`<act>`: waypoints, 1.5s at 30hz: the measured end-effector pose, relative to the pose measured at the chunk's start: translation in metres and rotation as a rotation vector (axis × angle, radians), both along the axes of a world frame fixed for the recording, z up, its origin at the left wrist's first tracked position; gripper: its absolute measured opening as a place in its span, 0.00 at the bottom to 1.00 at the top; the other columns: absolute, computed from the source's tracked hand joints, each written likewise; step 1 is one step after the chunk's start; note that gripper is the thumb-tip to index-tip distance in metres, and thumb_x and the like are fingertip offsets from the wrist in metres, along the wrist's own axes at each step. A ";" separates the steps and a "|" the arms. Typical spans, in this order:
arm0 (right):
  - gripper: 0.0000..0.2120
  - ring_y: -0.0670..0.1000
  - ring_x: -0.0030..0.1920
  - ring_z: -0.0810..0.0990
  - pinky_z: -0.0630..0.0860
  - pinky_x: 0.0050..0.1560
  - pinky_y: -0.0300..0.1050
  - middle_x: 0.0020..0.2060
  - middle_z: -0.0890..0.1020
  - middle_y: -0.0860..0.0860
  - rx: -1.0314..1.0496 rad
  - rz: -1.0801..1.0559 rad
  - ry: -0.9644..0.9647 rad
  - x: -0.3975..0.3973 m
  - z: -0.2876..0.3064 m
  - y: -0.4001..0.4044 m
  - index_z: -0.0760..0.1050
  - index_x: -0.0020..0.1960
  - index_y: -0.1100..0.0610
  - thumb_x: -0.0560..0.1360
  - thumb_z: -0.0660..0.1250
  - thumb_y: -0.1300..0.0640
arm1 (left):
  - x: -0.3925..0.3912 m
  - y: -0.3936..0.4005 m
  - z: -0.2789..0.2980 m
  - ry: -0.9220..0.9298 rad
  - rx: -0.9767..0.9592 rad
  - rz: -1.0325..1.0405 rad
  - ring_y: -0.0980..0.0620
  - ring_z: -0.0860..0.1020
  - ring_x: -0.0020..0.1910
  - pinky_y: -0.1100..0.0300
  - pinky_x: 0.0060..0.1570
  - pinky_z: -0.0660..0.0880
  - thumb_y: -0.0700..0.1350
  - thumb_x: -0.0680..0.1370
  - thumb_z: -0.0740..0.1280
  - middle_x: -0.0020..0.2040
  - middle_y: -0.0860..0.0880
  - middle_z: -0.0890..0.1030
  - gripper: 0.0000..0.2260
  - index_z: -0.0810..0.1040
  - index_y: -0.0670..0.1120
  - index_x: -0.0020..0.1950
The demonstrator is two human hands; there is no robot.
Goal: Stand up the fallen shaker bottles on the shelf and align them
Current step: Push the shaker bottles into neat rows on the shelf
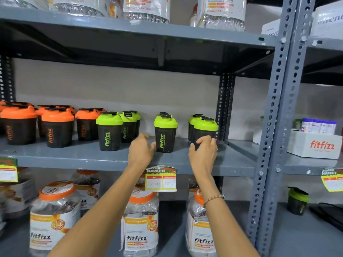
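two bare forearms reach up from the bottom of the view, the right one with a beaded bracelet (213,198) at the wrist. the right hand (203,152) curls its fingers around the lower body of the front green-lidded bottle (205,129) at the right end of the shelf (74,156), gripping it; a ring shows on one finger. the left hand (142,147) is open, fingers spread, its fingertips just beside the middle green-lidded bottle (165,133) without clearly holding it. both bottles stand upright, each with more green lids lined up behind. further left another green-lidded bottle (109,130) stands at the front of its own short row, and beyond it orange-lidded bottles (57,127) fill the rest of the shelf, all upright. a yellow price tag (161,179) hangs from the shelf edge between the arms. below sit big clear jars (53,216) with orange lids. right of the metal upright, a white box (315,144) rests on the neighbouring shelf.
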State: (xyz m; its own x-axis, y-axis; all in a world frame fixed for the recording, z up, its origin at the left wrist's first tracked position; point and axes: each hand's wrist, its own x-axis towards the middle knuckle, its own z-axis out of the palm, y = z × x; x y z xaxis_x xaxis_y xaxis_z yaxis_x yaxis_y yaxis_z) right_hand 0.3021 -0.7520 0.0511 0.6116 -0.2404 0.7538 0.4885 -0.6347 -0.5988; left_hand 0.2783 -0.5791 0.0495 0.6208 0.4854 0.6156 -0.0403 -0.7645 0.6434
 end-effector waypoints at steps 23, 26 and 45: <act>0.44 0.63 0.70 0.66 0.68 0.68 0.55 0.70 0.66 0.63 0.000 0.138 0.513 0.013 0.015 0.112 0.55 0.70 0.69 0.67 0.77 0.53 | -0.023 0.128 0.009 0.237 -0.134 0.063 0.37 0.70 0.64 0.46 0.59 0.70 0.49 0.69 0.76 0.63 0.36 0.72 0.35 0.58 0.37 0.65; 0.41 0.63 0.70 0.67 0.68 0.66 0.55 0.69 0.67 0.63 -0.029 0.126 0.500 0.012 0.014 0.112 0.57 0.69 0.69 0.68 0.76 0.52 | -0.026 0.120 0.008 0.295 -0.018 0.099 0.38 0.71 0.64 0.46 0.56 0.71 0.54 0.72 0.73 0.62 0.38 0.74 0.32 0.60 0.39 0.63; 0.37 0.64 0.65 0.72 0.71 0.61 0.55 0.64 0.72 0.63 -0.088 0.161 0.488 0.007 0.013 0.110 0.60 0.64 0.66 0.68 0.76 0.51 | -0.032 0.120 0.009 0.401 0.057 0.059 0.38 0.69 0.65 0.47 0.59 0.69 0.60 0.73 0.68 0.65 0.37 0.71 0.35 0.59 0.38 0.68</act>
State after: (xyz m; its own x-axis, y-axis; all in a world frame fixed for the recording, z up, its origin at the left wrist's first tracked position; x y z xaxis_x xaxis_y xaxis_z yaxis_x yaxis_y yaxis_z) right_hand 0.3089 -0.6423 0.0637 0.9207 -0.0629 0.3852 0.2617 -0.6326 -0.7289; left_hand 0.2461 -0.4593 0.0588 0.7891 0.4995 0.3575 0.2503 -0.7930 0.5555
